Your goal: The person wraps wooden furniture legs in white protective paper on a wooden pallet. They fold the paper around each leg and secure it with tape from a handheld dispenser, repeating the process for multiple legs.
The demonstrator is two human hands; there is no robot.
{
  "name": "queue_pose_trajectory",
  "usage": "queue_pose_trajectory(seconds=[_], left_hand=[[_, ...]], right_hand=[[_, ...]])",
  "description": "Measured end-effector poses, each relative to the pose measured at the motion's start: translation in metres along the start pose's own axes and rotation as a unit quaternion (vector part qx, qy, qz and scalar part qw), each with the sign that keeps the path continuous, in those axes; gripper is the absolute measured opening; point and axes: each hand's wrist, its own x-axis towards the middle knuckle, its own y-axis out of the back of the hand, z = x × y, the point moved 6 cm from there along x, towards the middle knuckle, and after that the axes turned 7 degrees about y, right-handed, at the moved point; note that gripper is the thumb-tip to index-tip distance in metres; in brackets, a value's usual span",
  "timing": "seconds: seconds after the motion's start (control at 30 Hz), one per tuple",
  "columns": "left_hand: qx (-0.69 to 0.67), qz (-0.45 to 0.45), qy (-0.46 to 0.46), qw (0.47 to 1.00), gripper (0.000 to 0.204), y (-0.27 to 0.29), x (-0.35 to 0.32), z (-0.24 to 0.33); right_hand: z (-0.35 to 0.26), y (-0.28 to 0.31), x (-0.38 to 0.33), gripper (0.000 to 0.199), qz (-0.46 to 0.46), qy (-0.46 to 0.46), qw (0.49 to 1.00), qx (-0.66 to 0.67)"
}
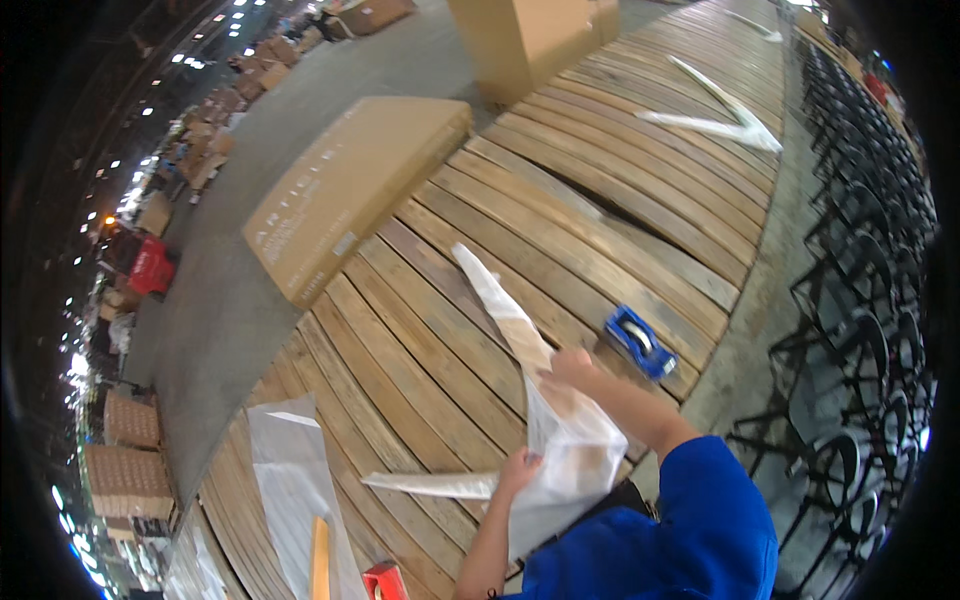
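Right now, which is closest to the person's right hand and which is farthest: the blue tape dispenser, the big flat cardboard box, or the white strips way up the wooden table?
From the right hand:
1. Blue tape dispenser, just to its right on the planks.
2. Flat cardboard box, up and to the left, at the table's edge.
3. White strips, far up the table on the right.

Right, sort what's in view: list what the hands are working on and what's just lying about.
In hand: clear plastic bag, held by left hand and right hand.

Lying about: blue tape dispenser, flat cardboard box, plastic sheet, white strips, black metal chairs.
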Motion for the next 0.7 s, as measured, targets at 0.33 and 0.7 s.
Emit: queue_pose_trajectory(seconds=[0.33, 0.7], left_hand=[[-0.089, 0.016, -0.026, 0.996, 0.023, 0.008, 0.002, -0.032], [-0.144, -0.047, -0.009, 0.988, 0.024, 0.015, -0.012, -0.015]], right_hand=[[-0.062, -0.145, -0.260, 0.047, 0.094, -0.080, 0.953, 0.275], [-0.172, -0.344, -0.310, 0.082, -0.156, -0.335, 0.641, 0.673]])
